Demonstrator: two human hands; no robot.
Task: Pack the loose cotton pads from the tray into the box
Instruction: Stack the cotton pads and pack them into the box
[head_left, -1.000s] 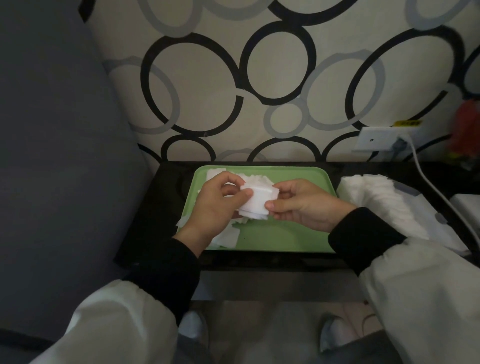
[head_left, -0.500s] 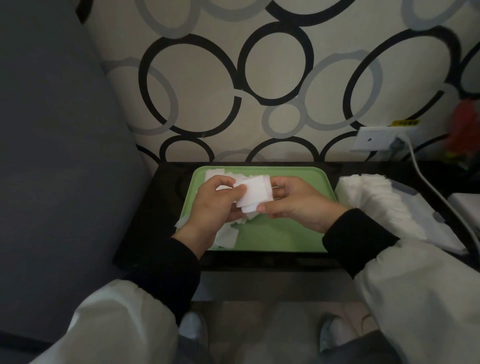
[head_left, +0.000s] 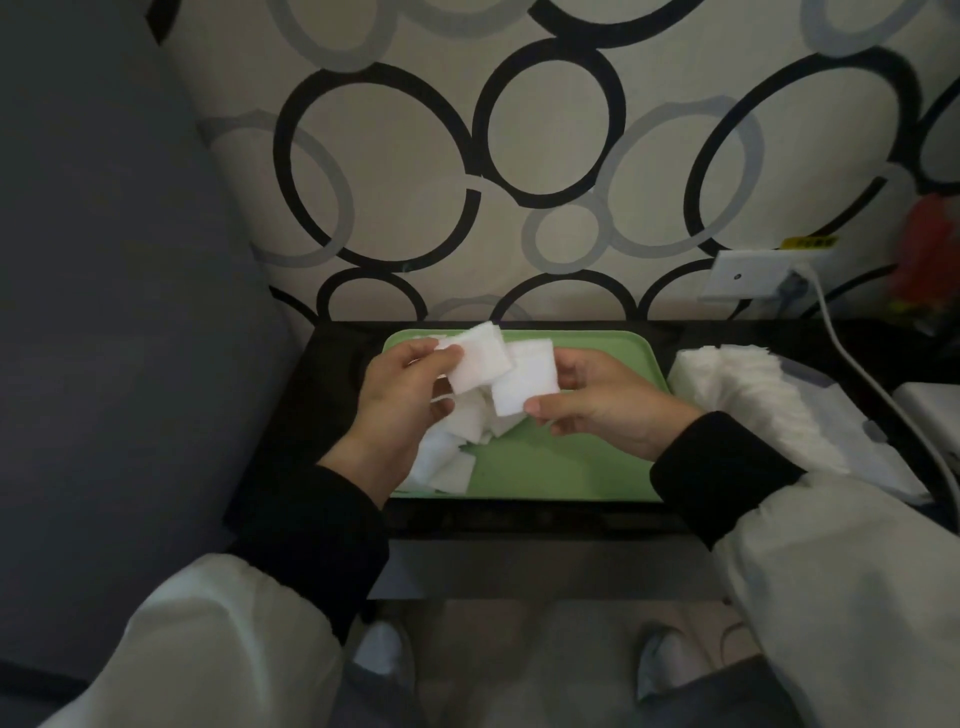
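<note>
A green tray (head_left: 566, 467) lies on a black table, with several loose white square cotton pads (head_left: 447, 462) piled at its left side. My left hand (head_left: 400, 400) pinches a cotton pad (head_left: 478, 358) above the tray's left part. My right hand (head_left: 608, 400) pinches a small stack of pads (head_left: 524, 384) just right of it; the two bundles overlap at their edges. To the right of the tray lies the box (head_left: 852, 415), with a dense row of white pads (head_left: 737, 384) at its open end.
The black table (head_left: 332, 395) stands against a wall with a ring pattern. A grey cushion (head_left: 119, 312) fills the left. A wall socket (head_left: 753, 275) with a white cable (head_left: 883, 395) is at the right, above a white object (head_left: 930, 410).
The single stack that both hands held has come apart: my left hand lifted a pad up and left, my right hand keeps the remainder. Both hands sit slightly higher over the tray.
</note>
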